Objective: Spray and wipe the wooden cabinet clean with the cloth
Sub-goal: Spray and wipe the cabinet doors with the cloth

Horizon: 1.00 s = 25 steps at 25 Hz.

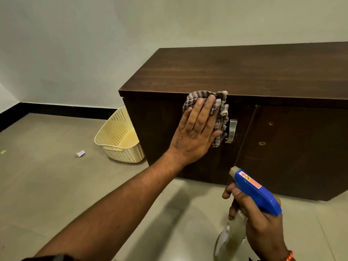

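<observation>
Wall [75, 44]: plain and pale, behind and left of everything, with a black skirting strip [66, 108] along its foot.
Floor [47, 185]: glossy beige tiles, filling the lower half of the view.
Wooden cabinet [244, 72]: dark brown and low, standing on the floor against the wall, right of centre; flat top in sight, front panels below it.
Basket [120, 136]: cream perforated plastic, on the floor just beside the cabinet's left end, tipped so its mouth faces up and toward the camera.
Left hand [194, 132]: reached forward on a bare arm, fingers straight and together, palm flat, pressing the cloth against the cabinet's front left panel just under the top edge.
Right hand [263, 223]: low at the right and clear of the cabinet, fingers curled round the neck of the spray bottle, with an orange band [291, 256] at the wrist.
Spray bottle [231, 234]: clear body hanging below the right hand, blue trigger head [258, 193] on top, nozzle aimed up and left toward the cabinet front.
Cloth [220, 113]: striped brown and grey, bunched, trapped between the left palm and the panel, its right edge touching the handle.
Handle [232, 130]: brushed metal, upright, on the front panel just right of the cloth.
Paper scrap [81, 153]: small and white, on the floor left of the basket.
</observation>
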Tool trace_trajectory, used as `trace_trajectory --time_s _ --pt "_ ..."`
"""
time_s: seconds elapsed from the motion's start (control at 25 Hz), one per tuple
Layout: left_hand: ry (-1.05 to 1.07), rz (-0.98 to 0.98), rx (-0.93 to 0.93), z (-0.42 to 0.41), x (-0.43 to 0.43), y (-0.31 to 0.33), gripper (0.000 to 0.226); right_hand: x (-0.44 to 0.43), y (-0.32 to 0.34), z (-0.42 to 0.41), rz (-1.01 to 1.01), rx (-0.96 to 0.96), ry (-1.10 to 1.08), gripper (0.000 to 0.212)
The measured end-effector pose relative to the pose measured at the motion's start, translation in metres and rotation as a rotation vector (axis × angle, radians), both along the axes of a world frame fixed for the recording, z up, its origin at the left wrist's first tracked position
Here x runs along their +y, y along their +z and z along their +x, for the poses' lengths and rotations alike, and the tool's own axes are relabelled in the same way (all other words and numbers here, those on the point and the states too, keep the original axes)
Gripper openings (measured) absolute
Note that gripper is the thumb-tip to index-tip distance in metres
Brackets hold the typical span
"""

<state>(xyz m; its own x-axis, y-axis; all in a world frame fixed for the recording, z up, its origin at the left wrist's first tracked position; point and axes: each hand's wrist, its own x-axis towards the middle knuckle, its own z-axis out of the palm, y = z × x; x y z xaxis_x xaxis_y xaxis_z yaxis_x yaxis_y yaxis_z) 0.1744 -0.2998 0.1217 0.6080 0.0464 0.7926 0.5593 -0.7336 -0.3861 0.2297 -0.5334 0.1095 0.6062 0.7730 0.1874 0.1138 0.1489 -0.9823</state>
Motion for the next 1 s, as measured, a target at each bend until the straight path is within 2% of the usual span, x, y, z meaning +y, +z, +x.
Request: trace_trajectory --time_s 0.12,0.24,0.4,0.56,0.76,0.88,1.0 --pt "-0.025 0.036 -0.028 -0.012 0.014 0.002 0.078 0.0 0.009 0.004 0.036 0.016 -0.026 0.016" --pt "-0.007 -0.091 -0.096 -0.036 0.029 0.0 0.076 0.0 0.011 0.008 0.036 -0.013 -0.026 0.02" --pt "0.06 -0.348 -0.361 -0.073 0.048 0.0 0.064 -0.003 0.013 0.007 0.041 -0.013 -0.028 0.027" --pt "0.116 -0.51 -0.645 -0.062 0.04 -0.011 0.068 -0.007 0.012 0.009 0.036 0.003 -0.03 0.024" --pt "0.176 -0.972 -1.044 -0.035 0.006 -0.063 0.074 -0.016 0.012 0.013 0.026 0.011 -0.032 0.025" --pt "0.231 -1.241 -1.352 -0.02 -0.004 -0.089 0.062 -0.022 0.01 0.017 0.019 0.002 -0.049 0.022" --pt "0.353 -1.51 -1.624 -0.014 -0.01 -0.112 0.062 -0.029 0.008 0.021 0.007 0.014 -0.056 0.022"
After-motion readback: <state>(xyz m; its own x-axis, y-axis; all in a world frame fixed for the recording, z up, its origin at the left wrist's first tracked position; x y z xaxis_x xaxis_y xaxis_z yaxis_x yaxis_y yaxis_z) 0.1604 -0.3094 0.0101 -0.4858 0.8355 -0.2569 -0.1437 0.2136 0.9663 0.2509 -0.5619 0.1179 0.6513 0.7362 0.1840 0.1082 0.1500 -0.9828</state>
